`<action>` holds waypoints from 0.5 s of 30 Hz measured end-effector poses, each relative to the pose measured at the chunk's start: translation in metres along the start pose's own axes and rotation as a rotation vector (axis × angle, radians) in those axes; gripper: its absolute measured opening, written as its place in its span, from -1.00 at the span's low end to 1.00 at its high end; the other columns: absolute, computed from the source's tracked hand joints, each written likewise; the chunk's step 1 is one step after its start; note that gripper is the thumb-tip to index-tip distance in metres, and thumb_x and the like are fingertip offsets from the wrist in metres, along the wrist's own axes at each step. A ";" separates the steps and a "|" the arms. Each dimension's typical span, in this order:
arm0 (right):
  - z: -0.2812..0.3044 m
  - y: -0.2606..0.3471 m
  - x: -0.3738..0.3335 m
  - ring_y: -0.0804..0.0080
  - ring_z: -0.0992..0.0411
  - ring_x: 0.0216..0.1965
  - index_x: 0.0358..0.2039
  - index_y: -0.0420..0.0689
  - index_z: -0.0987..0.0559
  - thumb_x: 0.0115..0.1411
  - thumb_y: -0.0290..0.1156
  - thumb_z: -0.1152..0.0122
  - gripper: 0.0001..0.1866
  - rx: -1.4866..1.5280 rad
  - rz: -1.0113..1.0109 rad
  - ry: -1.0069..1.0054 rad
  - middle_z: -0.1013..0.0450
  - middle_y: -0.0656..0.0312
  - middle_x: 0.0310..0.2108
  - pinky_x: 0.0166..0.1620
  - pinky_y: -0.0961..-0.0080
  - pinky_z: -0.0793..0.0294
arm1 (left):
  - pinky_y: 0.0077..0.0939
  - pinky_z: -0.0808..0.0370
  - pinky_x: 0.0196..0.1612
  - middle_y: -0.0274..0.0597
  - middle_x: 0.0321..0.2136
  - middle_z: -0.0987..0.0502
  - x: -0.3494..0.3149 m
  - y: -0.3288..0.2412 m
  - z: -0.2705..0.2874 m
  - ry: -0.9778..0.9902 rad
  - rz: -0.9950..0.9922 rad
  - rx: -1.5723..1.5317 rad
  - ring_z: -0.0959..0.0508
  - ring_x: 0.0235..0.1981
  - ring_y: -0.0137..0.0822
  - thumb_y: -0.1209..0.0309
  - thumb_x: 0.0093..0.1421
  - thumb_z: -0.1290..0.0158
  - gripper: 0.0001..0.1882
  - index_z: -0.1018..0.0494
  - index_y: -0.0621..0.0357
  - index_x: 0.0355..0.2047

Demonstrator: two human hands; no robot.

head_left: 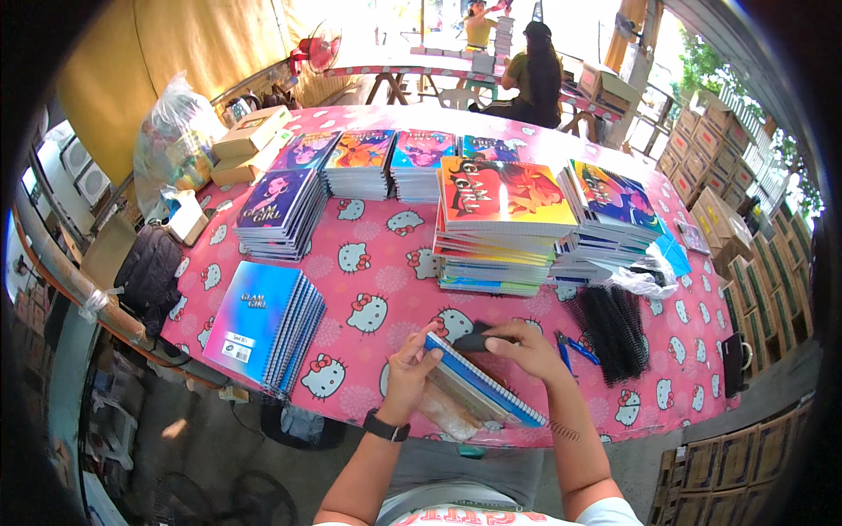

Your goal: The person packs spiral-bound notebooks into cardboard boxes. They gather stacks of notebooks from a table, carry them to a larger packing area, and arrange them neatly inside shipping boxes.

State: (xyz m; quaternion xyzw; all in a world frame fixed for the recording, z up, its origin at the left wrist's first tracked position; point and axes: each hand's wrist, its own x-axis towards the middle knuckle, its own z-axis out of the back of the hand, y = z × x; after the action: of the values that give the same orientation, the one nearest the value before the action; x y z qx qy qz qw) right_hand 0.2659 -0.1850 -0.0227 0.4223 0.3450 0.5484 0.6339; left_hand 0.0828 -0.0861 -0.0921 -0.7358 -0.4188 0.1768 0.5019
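A spiral notebook [481, 379] with blue covers stands tilted on edge at the near side of the table. My left hand [412, 366] is closed on its upper left end, thumb on the edge. My right hand [526, 351] is closed on a small dark object [472, 338] at the notebook's far side; its exact kind cannot be made out. A loose dark coil end [566, 430] sticks out past the notebook's lower right corner, by my right wrist. Right of that hand lie blue-handled pliers [579, 349] and a bundle of black binding coils [614, 335].
Stacked notebooks surround the work spot: a blue-pink stack [267, 329] at left, a tall orange-topped stack [504, 223] ahead, more behind. A pink patterned cloth [355, 259] covers the table. Cartons [710, 145] stand at right; two people [537, 74] are at a far table.
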 end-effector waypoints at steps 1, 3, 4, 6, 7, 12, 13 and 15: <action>0.003 0.004 0.007 0.20 -0.33 -0.03 -0.28 -0.21 -0.59 0.02 0.00 -0.13 -0.51 -0.252 -0.098 -0.039 -0.47 -0.02 -0.22 0.04 0.35 -0.21 | -0.74 -0.21 -0.17 -0.45 -0.30 -0.33 -0.002 0.004 0.006 -0.003 -0.002 0.066 -0.25 -0.32 -0.61 0.54 0.06 -0.10 -0.54 -0.36 0.21 0.02; -0.006 -0.004 -0.001 0.19 -0.32 -0.03 -0.27 -0.21 -0.58 0.03 -0.09 -0.15 -0.57 0.107 0.043 -0.006 -0.46 -0.01 -0.20 0.05 0.33 -0.22 | -0.74 -0.21 -0.18 -0.46 -0.31 -0.33 -0.003 0.004 0.009 -0.004 -0.013 0.091 -0.25 -0.33 -0.60 0.54 0.07 -0.09 -0.55 -0.36 0.21 0.02; -0.014 -0.002 -0.006 0.19 -0.32 -0.04 -0.28 -0.22 -0.58 0.04 -0.12 -0.15 -0.60 0.265 0.120 0.024 -0.45 -0.01 -0.21 0.04 0.32 -0.22 | -0.74 -0.21 -0.18 -0.46 -0.32 -0.33 -0.004 0.004 0.008 -0.001 -0.022 0.050 -0.25 -0.33 -0.60 0.53 0.07 -0.09 -0.55 -0.36 0.22 0.01; -0.019 0.002 0.002 0.10 -0.28 -0.01 -0.21 -0.21 -0.55 0.02 -0.10 -0.18 -0.55 0.294 0.064 0.045 -0.37 -0.09 -0.09 0.06 0.24 -0.20 | -0.74 -0.21 -0.20 -0.46 -0.35 -0.32 -0.005 0.003 0.007 -0.012 -0.023 0.004 -0.25 -0.34 -0.59 0.51 0.07 -0.10 -0.55 -0.36 0.21 0.01; -0.019 -0.008 0.002 0.06 -0.25 0.01 -0.17 -0.20 -0.53 0.01 -0.09 -0.18 -0.53 0.000 0.025 -0.031 -0.32 -0.10 -0.04 0.08 0.22 -0.18 | -0.75 -0.21 -0.21 -0.46 -0.36 -0.32 -0.004 -0.005 0.001 -0.016 -0.012 -0.002 -0.25 -0.34 -0.59 0.51 0.07 -0.10 -0.55 -0.37 0.21 0.01; 0.002 -0.039 -0.009 -0.05 -0.19 0.04 -0.03 -0.16 -0.41 -0.02 -0.06 -0.22 -0.40 -0.579 0.124 -0.291 -0.21 -0.09 0.07 0.06 0.17 -0.21 | -0.71 -0.27 -0.23 -0.42 -0.41 -0.36 0.004 -0.014 -0.004 0.038 -0.115 0.335 -0.30 -0.37 -0.57 0.51 0.04 -0.12 -0.60 -0.43 0.17 -0.06; 0.004 -0.017 -0.021 -0.04 -0.20 0.02 -0.03 -0.15 -0.41 -0.03 -0.06 -0.22 -0.40 -0.482 0.154 -0.297 -0.22 -0.08 0.06 0.05 0.19 -0.23 | -0.68 -0.29 -0.23 -0.40 -0.41 -0.38 0.004 -0.019 -0.006 0.066 -0.129 0.385 -0.33 -0.36 -0.55 0.52 0.02 -0.13 -0.62 -0.44 0.17 -0.09; -0.003 0.038 -0.033 0.06 -0.30 -0.09 -0.11 -0.16 -0.44 -0.06 -0.19 -0.28 -0.49 -0.280 0.201 -0.193 -0.32 0.00 -0.10 -0.02 0.27 -0.30 | -0.65 -0.34 -0.22 -0.36 -0.40 -0.42 0.000 -0.036 -0.015 0.135 -0.160 0.446 -0.37 -0.33 -0.53 0.54 0.00 -0.15 -0.65 -0.46 0.18 -0.14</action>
State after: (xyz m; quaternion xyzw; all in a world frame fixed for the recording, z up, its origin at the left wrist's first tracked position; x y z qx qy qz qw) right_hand 0.2428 -0.2153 0.0097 0.4129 0.1594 0.6084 0.6587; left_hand 0.0772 -0.0891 -0.0537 -0.5813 -0.3920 0.1749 0.6913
